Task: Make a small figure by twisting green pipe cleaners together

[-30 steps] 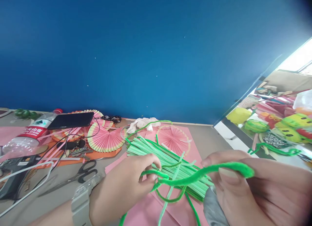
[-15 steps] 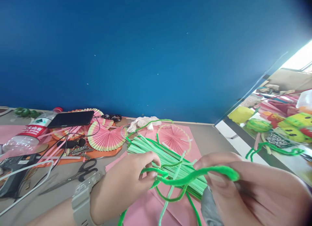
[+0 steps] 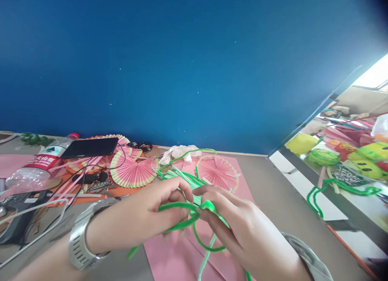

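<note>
My left hand (image 3: 163, 208), with a grey watch (image 3: 86, 232) on its wrist, pinches bright green pipe cleaners (image 3: 178, 223) that loop out past its fingers. Close against it, fingertips nearly meeting, my right hand (image 3: 233, 220) is closed on a bent end of the same green stems. Beneath both hands lies a bundle of pale green pipe cleaners (image 3: 174, 174), mostly covered by them. Loose stems hang over the pink paper (image 3: 178, 260) on the table. Just behind sits a round pink pleated paper fan (image 3: 216, 171).
To the left are a plastic bottle (image 3: 39, 159), a phone (image 3: 89, 147), a half-round paper fan (image 3: 135, 170), keys, cables and a black glue gun (image 3: 21, 216). White tissue (image 3: 178, 153) lies by the blue board (image 3: 194, 70). Colourful plush items (image 3: 363, 159) are at right.
My right hand has moved left to meet the left hand, bringing the green stem's free end in and bending it. My left wrist has turned, and the scissors are now hidden behind my left forearm.
</note>
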`<action>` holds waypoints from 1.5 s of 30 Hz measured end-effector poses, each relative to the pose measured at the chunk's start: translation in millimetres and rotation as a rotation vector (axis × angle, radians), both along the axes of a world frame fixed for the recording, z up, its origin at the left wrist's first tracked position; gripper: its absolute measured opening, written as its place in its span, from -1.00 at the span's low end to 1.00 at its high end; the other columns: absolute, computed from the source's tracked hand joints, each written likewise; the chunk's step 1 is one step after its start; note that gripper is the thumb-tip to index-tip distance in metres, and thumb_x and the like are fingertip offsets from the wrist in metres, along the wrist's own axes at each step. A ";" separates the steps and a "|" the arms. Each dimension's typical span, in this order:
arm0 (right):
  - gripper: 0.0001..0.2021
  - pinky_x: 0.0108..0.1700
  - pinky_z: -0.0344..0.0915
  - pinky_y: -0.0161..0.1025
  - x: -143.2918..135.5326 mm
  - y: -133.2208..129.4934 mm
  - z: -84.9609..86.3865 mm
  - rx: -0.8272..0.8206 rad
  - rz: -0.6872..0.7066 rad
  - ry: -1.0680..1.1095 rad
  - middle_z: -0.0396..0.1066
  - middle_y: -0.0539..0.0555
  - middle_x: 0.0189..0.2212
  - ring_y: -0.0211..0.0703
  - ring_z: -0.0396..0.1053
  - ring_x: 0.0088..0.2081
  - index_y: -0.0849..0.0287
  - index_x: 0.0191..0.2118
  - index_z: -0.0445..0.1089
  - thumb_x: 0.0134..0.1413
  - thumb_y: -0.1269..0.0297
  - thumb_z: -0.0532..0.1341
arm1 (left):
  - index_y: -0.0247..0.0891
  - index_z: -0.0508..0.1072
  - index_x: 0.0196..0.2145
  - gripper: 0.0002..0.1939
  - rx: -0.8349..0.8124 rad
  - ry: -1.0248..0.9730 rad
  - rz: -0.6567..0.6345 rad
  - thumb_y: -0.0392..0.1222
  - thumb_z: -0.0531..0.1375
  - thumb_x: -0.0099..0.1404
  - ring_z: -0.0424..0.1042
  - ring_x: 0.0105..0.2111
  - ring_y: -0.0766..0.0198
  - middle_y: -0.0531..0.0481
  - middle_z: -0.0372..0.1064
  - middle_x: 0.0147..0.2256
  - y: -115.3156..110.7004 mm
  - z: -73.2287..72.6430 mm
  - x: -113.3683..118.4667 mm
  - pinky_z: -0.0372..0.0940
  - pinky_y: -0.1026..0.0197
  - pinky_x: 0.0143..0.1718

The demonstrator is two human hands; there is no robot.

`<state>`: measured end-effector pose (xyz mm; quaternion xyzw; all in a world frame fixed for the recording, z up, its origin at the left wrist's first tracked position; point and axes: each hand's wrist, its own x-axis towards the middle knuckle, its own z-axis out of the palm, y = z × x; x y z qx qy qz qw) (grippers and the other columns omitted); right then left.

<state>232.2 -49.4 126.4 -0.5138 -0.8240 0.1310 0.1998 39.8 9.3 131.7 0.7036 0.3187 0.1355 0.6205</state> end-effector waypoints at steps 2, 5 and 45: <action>-0.84 -0.43 0.26 -0.33 -1.4 0.4 0.1 -0.054 -0.004 -0.002 0.37 -0.05 -0.28 -0.25 0.38 -0.40 0.04 -0.21 0.14 0.19 0.47 -0.02 | -0.14 0.27 -0.22 -0.89 -0.077 -0.005 -0.012 -0.13 0.02 0.33 0.37 -0.40 0.33 0.11 0.37 -0.43 0.1 1.3 -1.0 0.25 0.25 -0.30; -0.84 -0.50 0.21 -0.30 -5.2 1.7 -2.4 -0.116 -0.035 0.001 0.38 -0.05 -0.43 -0.20 0.35 -0.51 0.04 -0.16 0.10 0.19 0.44 -0.06 | -0.13 0.24 -0.18 -0.87 -0.158 -0.032 0.011 -0.15 -0.05 0.36 0.34 -0.50 0.37 0.14 0.33 -0.53 -1.2 4.0 1.2 0.22 0.28 -0.37; -0.74 -0.53 0.10 -0.30 30.1 -0.1 19.4 -0.352 -0.046 -0.219 0.36 -0.05 -0.55 -0.22 0.31 -0.55 0.09 -0.40 0.26 0.27 0.21 -0.06 | -0.20 0.28 -0.29 -0.65 0.077 0.121 -0.103 0.10 -0.10 0.33 0.38 -0.38 0.28 0.07 0.35 -0.39 9.1 5.9 -6.0 0.18 0.20 -0.28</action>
